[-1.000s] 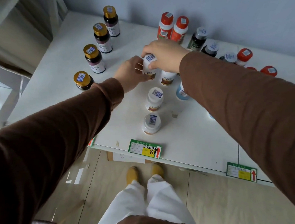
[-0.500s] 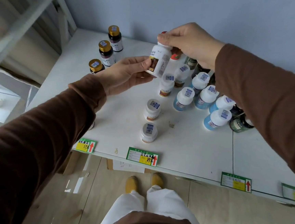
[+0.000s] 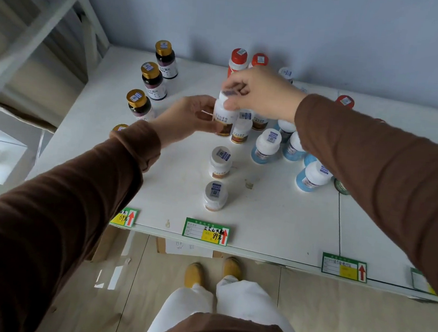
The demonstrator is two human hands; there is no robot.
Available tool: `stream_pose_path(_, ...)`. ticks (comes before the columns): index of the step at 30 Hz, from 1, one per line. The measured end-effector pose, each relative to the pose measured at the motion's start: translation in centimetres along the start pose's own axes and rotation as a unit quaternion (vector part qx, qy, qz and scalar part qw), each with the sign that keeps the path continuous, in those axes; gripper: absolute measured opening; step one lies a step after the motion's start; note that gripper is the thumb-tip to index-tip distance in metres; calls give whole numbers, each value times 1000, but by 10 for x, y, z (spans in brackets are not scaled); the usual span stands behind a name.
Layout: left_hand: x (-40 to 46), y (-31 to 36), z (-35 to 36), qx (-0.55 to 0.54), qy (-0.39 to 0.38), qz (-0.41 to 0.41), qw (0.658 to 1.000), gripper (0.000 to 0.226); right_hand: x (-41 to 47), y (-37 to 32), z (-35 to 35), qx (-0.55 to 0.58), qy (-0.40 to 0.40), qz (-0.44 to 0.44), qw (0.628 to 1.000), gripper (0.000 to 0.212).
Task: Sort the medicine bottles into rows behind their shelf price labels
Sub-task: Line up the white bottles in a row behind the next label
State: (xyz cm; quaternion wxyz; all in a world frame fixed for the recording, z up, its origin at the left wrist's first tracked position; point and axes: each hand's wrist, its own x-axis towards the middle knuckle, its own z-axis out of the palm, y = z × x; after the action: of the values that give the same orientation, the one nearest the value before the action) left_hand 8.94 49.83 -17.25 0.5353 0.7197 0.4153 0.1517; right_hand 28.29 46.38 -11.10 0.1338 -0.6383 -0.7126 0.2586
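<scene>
I hold a white bottle with a brown-banded label [image 3: 223,118] over the white shelf [image 3: 274,218]. My right hand [image 3: 261,95] grips its cap from above and my left hand [image 3: 187,116] holds its side. Below it two more white bottles [image 3: 220,162] [image 3: 215,195] stand in a row behind the middle green price label [image 3: 205,231]. Another white bottle [image 3: 242,129] stands just right of the held one. Dark bottles with gold caps [image 3: 151,80] line the left side behind a partly hidden price label [image 3: 126,217]. Blue-labelled bottles [image 3: 266,146] cluster at the right.
Red-capped bottles [image 3: 238,59] stand by the back wall. Another price label [image 3: 344,266] is fixed on the shelf's front edge to the right. A white rack frame [image 3: 39,25] rises on the left. My legs and yellow shoes [image 3: 195,273] are under the shelf edge.
The bottle was lifted off the shelf and raised in both hands, then brought back down; now it is low over the row of white bottles. The view shifted slightly.
</scene>
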Motion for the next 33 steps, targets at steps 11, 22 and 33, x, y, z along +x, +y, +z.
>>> stream_pose_path(11, 14, -27, 21, 109, 10, 14, 994, 48, -3, 18, 41, -134, -23, -56, 989, 37)
stream_pose_path(22, 24, -32, 23, 160, 6, 2, 987, 49, 2, 22, 42, -186, -38, -76, 979, 43)
stream_pose_path(33, 45, -3, -1, 170, 28, 22, 985, 36, 7, 51, -9, -110, -9, -14, 994, 43)
